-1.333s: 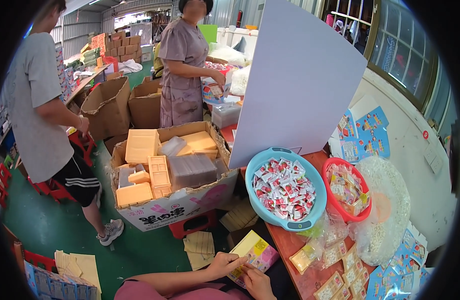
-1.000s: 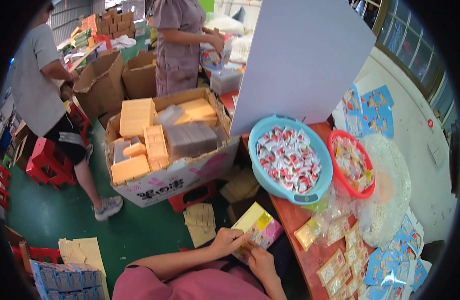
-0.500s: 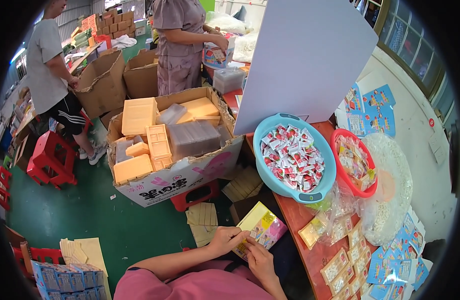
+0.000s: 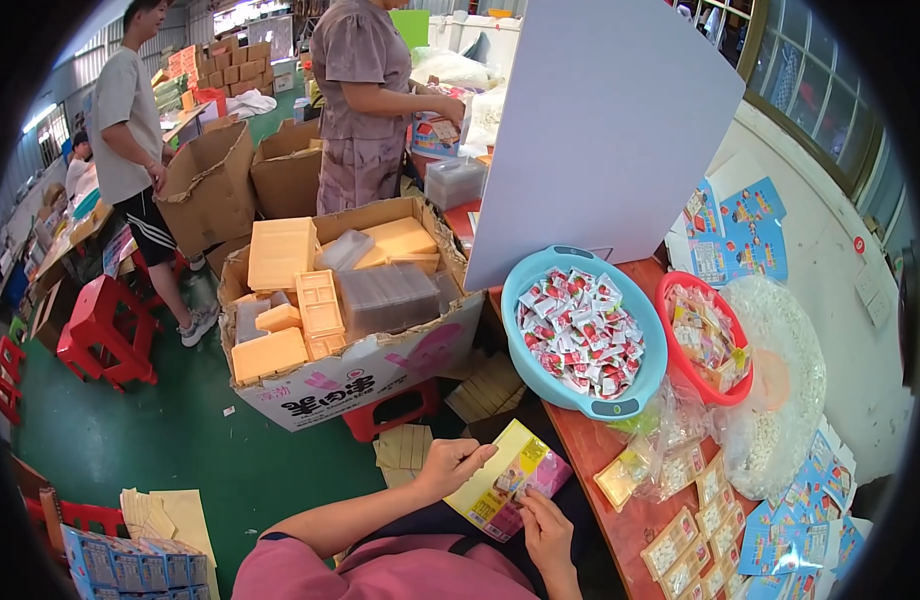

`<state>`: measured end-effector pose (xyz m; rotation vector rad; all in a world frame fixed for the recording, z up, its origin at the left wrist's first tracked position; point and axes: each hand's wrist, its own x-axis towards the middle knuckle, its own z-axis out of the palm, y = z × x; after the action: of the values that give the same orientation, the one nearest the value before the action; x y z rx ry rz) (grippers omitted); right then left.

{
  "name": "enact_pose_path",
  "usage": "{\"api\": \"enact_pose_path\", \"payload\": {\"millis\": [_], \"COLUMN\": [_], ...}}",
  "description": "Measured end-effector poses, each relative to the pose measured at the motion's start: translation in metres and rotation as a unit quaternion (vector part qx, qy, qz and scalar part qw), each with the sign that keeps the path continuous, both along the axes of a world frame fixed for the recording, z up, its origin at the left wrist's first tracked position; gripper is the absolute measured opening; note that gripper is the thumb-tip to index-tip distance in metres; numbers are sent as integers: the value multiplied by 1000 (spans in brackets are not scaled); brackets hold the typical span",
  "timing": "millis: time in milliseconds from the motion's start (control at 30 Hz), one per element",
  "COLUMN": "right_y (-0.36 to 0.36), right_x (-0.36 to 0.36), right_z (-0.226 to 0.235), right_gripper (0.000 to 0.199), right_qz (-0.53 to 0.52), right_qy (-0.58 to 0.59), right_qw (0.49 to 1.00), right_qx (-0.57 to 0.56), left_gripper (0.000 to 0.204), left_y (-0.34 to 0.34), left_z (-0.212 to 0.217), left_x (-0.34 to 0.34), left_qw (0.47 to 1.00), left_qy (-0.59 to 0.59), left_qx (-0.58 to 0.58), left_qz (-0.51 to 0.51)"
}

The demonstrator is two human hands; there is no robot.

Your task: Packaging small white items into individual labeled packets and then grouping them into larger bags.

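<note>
A flat yellow and pink printed carton [image 4: 528, 462] lies tilted over my lap, beside the table edge. My left hand [image 4: 454, 470] is closed on its left edge, thumb on top and the other fingers curled. At its lower right part, my right hand [image 4: 546, 528] pinches with thumb and fingertips; the exact contact is partly hidden by the fingers. To the right of my hands, small filled trays [image 4: 670, 540] stand in rows on the red table [image 4: 592, 490].
A blue basin [image 4: 660, 352] of small sachets and a red basket [image 4: 745, 385] of packets stand on the table, near a clear bag of white pieces [image 4: 795, 400]. Ahead is a large carton [image 4: 395, 375] of plastic trays. Two people stand beyond; red stools [image 4: 110, 325] are left.
My hands have moved apart along the printed carton, the right one shifting right and down. More of its printed face shows. The standing person at left has turned and shifted slightly.
</note>
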<state>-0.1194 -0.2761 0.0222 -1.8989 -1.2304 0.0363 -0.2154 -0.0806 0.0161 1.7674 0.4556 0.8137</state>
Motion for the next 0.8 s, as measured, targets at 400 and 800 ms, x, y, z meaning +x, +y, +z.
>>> {"api": "enact_pose_path", "payload": {"millis": [400, 800], "right_y": [0, -28], "right_x": [3, 51], "right_z": [-3, -28], "right_gripper": [18, 20], "right_qz": [16, -29], "right_qy": [1, -62], "right_qw": [1000, 998], "right_qx": [10, -10], "left_gripper": [36, 43], "left_y": [3, 9], "left_z": [-2, -21], "left_x": [12, 95], "left_qw": [1000, 947], "left_qy": [7, 101], "left_qx": [3, 303], "left_qz": [9, -32]}}
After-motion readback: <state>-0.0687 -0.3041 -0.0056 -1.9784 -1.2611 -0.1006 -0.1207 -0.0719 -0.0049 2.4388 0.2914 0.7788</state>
